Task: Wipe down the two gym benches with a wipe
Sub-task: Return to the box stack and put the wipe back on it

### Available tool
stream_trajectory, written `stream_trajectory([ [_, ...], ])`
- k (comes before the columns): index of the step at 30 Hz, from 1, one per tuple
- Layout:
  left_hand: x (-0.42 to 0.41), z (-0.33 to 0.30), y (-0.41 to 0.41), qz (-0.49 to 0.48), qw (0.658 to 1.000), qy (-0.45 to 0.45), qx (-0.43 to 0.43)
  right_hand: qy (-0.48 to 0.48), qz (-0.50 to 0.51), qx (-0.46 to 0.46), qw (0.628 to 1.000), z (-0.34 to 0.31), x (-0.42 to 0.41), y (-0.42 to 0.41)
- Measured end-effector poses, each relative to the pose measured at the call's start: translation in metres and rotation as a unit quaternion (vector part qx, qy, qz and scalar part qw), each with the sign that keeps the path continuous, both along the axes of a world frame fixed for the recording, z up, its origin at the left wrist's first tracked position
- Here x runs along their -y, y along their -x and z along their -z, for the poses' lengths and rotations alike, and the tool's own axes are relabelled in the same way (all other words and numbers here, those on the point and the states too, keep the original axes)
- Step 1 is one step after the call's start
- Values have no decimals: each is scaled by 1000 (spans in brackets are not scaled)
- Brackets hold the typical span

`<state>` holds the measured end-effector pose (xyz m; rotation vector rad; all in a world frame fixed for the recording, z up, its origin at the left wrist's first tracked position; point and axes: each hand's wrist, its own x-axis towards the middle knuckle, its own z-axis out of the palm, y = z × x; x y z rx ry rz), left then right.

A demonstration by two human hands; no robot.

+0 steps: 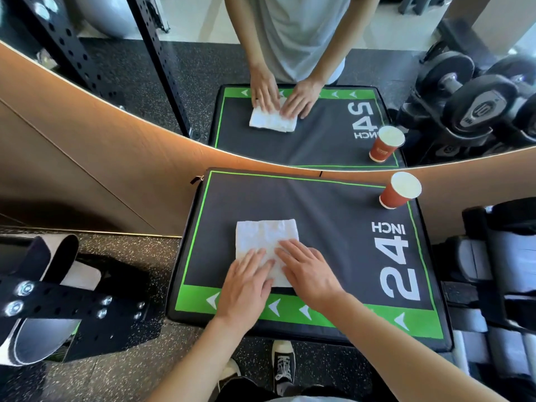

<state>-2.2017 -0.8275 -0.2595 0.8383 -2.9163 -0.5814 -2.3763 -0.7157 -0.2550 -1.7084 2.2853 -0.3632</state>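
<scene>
both the left hand (246, 282) and right hand (309, 271) press flat, fingers straight, on the thin, limp wipe (265, 245), likely to bunch unless pinched at an edge.

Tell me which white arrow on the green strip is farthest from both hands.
The arrow at the right end of the green strip; the others sit near or between the left hand and right hand.

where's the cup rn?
Head view: the red paper cup stands upright at the far right corner of the padded box, by the mirror, apart from the wipe.
</scene>
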Motion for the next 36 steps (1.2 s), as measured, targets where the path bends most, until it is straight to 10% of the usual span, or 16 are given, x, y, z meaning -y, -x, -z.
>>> stream_trajectory([
  [36, 177, 4, 27, -42, 998, -42, -12, -42, 26, 2, 999, 20, 158, 24],
])
